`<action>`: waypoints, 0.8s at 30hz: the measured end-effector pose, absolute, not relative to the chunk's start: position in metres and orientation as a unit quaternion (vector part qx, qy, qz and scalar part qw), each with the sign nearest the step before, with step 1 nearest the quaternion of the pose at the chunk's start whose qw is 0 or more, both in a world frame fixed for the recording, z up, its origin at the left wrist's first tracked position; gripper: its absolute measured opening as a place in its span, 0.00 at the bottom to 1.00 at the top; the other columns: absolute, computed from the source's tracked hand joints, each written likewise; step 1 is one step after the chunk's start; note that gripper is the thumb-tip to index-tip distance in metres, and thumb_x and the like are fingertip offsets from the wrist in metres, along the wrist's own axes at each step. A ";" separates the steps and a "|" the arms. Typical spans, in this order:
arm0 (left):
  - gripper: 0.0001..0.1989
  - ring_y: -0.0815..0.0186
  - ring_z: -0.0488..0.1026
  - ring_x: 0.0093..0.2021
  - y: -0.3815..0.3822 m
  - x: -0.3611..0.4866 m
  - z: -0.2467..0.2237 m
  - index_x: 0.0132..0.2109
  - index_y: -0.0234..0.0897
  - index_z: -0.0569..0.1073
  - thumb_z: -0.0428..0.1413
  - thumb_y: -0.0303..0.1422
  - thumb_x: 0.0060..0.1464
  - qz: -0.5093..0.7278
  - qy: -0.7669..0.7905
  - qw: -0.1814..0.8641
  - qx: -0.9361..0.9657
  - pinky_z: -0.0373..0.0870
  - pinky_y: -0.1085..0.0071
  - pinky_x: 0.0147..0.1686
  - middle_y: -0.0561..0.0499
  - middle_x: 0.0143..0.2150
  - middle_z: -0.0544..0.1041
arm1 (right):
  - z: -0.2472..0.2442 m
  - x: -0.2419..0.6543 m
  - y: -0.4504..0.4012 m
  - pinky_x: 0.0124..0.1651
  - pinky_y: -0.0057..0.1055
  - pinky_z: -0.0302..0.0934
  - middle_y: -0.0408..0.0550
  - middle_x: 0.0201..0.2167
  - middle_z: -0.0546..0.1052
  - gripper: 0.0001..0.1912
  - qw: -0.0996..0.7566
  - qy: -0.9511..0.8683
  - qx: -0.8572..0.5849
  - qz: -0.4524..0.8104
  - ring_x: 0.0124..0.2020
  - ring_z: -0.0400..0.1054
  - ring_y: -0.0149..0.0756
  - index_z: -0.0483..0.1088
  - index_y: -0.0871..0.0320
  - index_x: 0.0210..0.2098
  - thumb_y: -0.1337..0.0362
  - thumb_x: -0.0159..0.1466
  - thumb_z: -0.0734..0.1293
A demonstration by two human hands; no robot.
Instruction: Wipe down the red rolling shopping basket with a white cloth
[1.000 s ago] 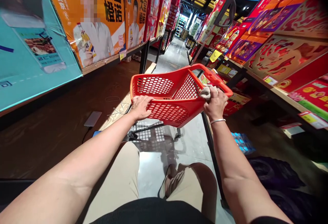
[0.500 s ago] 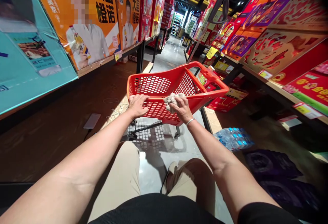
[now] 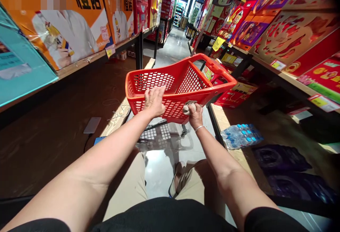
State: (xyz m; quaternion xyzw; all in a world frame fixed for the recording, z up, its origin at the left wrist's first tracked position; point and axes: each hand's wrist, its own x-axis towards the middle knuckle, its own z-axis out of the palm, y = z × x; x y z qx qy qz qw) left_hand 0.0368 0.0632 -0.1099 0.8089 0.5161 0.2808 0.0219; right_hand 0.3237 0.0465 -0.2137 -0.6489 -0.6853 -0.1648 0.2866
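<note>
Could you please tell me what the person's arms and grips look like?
The left grip and right grip are gloveless. A thin, pale bracelet circles the right wrist; the left wrist is bare. Short black sleeves leave both forearms uncovered.

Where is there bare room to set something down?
Bare floor shows between the person's legs, and beyond the cart along the aisle. The brown lower surface left of the white device looks bare too. Crowded: the lower right ledge, with bottles and purple packs, and the upper left shelf, lined with boxes.
</note>
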 end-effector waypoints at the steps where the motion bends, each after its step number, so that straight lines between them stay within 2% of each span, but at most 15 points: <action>1: 0.42 0.48 0.56 0.70 0.065 0.047 -0.109 0.72 0.37 0.55 0.54 0.29 0.49 0.261 0.500 0.031 0.825 0.40 0.48 0.70 0.40 0.69 0.65 | -0.228 0.321 0.044 0.56 0.42 0.64 0.54 0.59 0.64 0.23 0.276 -0.677 -0.667 -0.144 0.54 0.59 0.45 0.74 0.51 0.54 0.72 0.62 0.63; 5: 0.36 0.48 0.65 0.61 0.077 0.067 -0.110 0.69 0.38 0.63 0.54 0.31 0.51 0.218 0.490 0.043 0.843 0.49 0.48 0.66 0.40 0.61 0.71 | -0.275 0.319 0.032 0.49 0.37 0.66 0.51 0.54 0.68 0.24 0.231 -0.680 -0.690 -0.084 0.46 0.61 0.42 0.77 0.50 0.49 0.75 0.57 0.63; 8: 0.33 0.48 0.66 0.58 0.088 0.064 -0.114 0.66 0.39 0.65 0.55 0.34 0.52 0.227 0.493 0.034 0.839 0.53 0.50 0.62 0.41 0.58 0.72 | -0.284 0.316 0.030 0.45 0.34 0.65 0.50 0.51 0.72 0.22 0.192 -0.708 -0.678 -0.052 0.42 0.61 0.39 0.78 0.49 0.46 0.75 0.57 0.63; 11: 0.32 0.49 0.66 0.57 0.096 0.057 -0.117 0.64 0.41 0.66 0.55 0.34 0.51 0.235 0.495 0.021 0.836 0.51 0.50 0.62 0.42 0.57 0.72 | -0.258 0.307 0.043 0.51 0.36 0.65 0.51 0.54 0.70 0.22 0.214 -0.729 -0.645 -0.076 0.47 0.62 0.41 0.78 0.48 0.49 0.74 0.60 0.64; 15: 0.30 0.50 0.66 0.56 0.102 0.051 -0.118 0.62 0.41 0.67 0.56 0.34 0.50 0.246 0.495 0.012 0.833 0.50 0.50 0.63 0.43 0.55 0.73 | -0.201 0.290 0.071 0.62 0.44 0.60 0.52 0.61 0.65 0.21 0.324 -0.711 -0.597 -0.183 0.59 0.58 0.48 0.77 0.48 0.54 0.70 0.65 0.65; 18: 0.29 0.50 0.67 0.56 0.105 0.049 -0.119 0.61 0.40 0.68 0.55 0.34 0.50 0.248 0.496 0.012 0.832 0.51 0.50 0.62 0.43 0.54 0.74 | -0.185 0.281 0.082 0.64 0.46 0.58 0.52 0.60 0.65 0.19 0.350 -0.688 -0.591 -0.234 0.62 0.56 0.49 0.78 0.47 0.52 0.70 0.65 0.65; 20: 0.29 0.50 0.67 0.55 0.105 0.048 -0.119 0.61 0.41 0.68 0.55 0.34 0.51 0.249 0.494 0.014 0.833 0.51 0.50 0.62 0.43 0.54 0.74 | -0.192 0.279 0.082 0.62 0.45 0.59 0.51 0.58 0.68 0.17 0.326 -0.699 -0.589 -0.240 0.58 0.58 0.47 0.79 0.47 0.49 0.70 0.66 0.66; 24: 0.30 0.51 0.67 0.56 0.107 0.048 -0.120 0.62 0.42 0.68 0.56 0.34 0.50 0.251 0.490 0.021 0.834 0.51 0.51 0.62 0.44 0.54 0.74 | -0.207 0.289 0.068 0.54 0.41 0.62 0.49 0.55 0.72 0.11 0.221 -0.762 -0.569 -0.217 0.52 0.60 0.45 0.80 0.45 0.45 0.65 0.67 0.68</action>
